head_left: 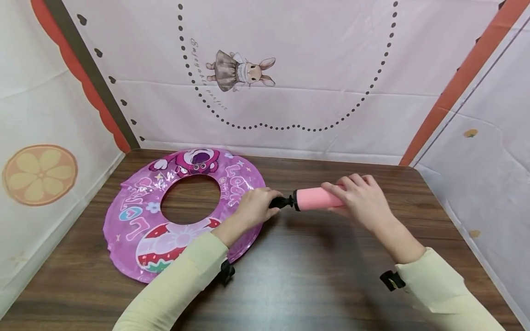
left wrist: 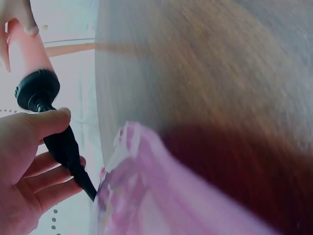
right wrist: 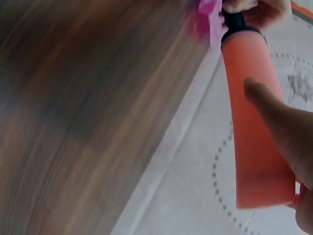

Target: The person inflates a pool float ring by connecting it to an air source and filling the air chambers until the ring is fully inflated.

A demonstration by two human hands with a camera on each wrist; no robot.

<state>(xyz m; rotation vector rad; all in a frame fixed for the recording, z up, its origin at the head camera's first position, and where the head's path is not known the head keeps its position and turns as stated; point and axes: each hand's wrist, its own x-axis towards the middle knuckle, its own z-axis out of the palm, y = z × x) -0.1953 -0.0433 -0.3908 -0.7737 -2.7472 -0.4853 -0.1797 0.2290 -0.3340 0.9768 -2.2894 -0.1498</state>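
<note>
A hand pump with a pink barrel (head_left: 318, 198) is held sideways above the table between both hands. My right hand (head_left: 364, 202) grips the barrel; in the right wrist view its thumb (right wrist: 266, 100) lies along the pink side. At the other end, my left hand (head_left: 254, 207) holds the pump's black nozzle (left wrist: 63, 147) between thumb and curled fingers. Beneath and beside the left hand lies a purple swim ring (head_left: 244, 177), printed with a bear and strawberries. Its edge looks wrinkled. In the left wrist view, the nozzle's thin tip appears near the ring's edge (left wrist: 146, 166).
The dark wooden table (head_left: 331, 285) carries the ring on its left side. Printed cloth (head_left: 323, 69) hangs behind the table and along both sides. A black strap (head_left: 392, 280) sits at the right cuff, and another (head_left: 225, 272) at the left.
</note>
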